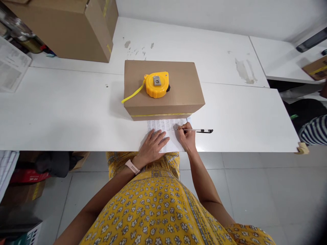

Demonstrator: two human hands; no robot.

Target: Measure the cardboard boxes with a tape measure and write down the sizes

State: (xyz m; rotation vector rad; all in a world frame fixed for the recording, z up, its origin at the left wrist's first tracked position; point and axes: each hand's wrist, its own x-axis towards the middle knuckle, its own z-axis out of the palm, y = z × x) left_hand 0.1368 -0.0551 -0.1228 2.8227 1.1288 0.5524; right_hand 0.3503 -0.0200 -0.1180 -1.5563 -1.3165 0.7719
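Note:
Under my hands lies a sheet of paper (171,136) with rows of small handwriting, at the table's front edge. My left hand (152,144) rests flat on the sheet with its fingers spread. My right hand (187,136) grips a pen (201,130) with a clear barrel and black end; its tip meets the paper near the written rows. Just beyond the sheet stands a closed brown cardboard box (178,81), which may hide the sheet's far end. On top of the box sits a yellow tape measure (157,86) with a yellow wrist strap.
A larger cardboard box (74,34) stands at the back left beside bottles (30,42) and a clear plastic container (11,64). The white table (242,119) ends at the right, where a striped sleeve (315,131) of another person shows.

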